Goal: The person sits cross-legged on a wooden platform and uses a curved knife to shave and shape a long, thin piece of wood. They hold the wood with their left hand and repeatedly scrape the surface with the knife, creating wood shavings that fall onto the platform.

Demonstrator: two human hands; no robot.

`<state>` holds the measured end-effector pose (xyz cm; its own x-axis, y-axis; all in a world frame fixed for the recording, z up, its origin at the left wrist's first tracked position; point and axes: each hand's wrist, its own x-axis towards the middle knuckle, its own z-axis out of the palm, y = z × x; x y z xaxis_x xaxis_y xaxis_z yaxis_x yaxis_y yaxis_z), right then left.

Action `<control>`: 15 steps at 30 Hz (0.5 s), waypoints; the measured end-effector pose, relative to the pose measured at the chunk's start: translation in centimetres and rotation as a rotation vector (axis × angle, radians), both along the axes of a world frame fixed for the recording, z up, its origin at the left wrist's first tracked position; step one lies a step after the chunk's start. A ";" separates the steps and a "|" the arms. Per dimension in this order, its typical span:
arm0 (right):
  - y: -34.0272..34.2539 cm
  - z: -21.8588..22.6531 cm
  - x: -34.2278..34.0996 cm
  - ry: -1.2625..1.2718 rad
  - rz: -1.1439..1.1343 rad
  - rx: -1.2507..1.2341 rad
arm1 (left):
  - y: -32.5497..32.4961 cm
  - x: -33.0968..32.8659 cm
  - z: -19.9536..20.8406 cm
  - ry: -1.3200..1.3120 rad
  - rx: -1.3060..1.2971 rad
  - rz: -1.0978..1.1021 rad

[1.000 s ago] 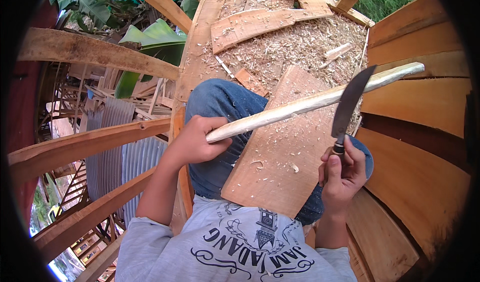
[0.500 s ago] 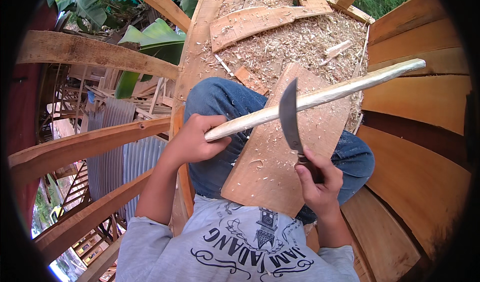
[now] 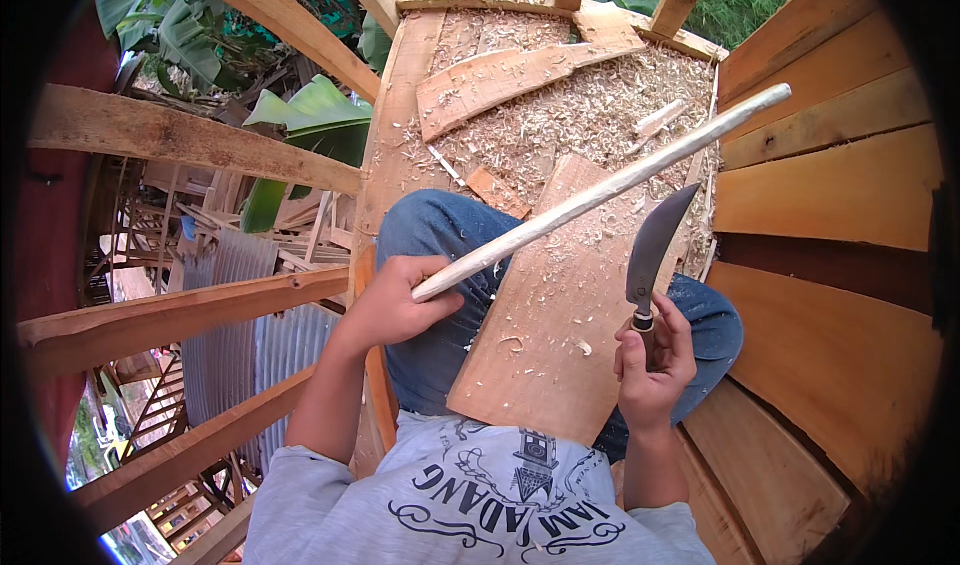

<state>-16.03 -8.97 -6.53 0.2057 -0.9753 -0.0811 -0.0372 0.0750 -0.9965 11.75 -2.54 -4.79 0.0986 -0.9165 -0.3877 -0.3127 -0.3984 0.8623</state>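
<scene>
Gripped at its near end by my left hand (image 3: 402, 300), a long pale whittled stick (image 3: 600, 197) slants up to the far right. My right hand (image 3: 655, 360) is closed round the dark handle of a curved knife (image 3: 655, 255). Its blade points upward and stands to the right of the stick, apart from it. Across my lap lies a broad wooden board (image 3: 545, 325), with a few shavings on it. The stick passes above this board.
Wood shavings (image 3: 560, 95) cover the floor ahead, around a cut plank (image 3: 510, 80) and a small wood block (image 3: 498, 192). Slatted wooden rails (image 3: 190, 305) run along my left. Overlapping planks (image 3: 820, 205) form a wall on my right. Banana leaves (image 3: 310, 115) hang beyond the rails.
The knife has moved right, off the stick, and its blade now tilts to the right. The stick's far end has swung leftward and up. Both hands keep their hold.
</scene>
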 end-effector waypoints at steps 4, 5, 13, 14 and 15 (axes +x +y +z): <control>0.6 -0.5 -0.9 0.141 0.094 -0.140 | -0.3 -2.2 1.2 0.212 0.086 0.114; 0.6 -0.5 -1.2 0.181 0.124 -0.194 | -0.4 -2.8 1.4 0.247 0.104 0.133; 0.4 0.3 -1.5 0.150 -0.044 -0.126 | -2.5 -7.5 3.0 0.222 -0.012 -0.060; -0.2 1.3 -1.9 0.248 0.000 -0.156 | -2.6 -7.9 3.3 0.160 -0.008 -0.090; -0.7 1.9 -2.2 0.351 0.042 -0.183 | -2.6 -8.3 3.5 0.142 -0.008 -0.092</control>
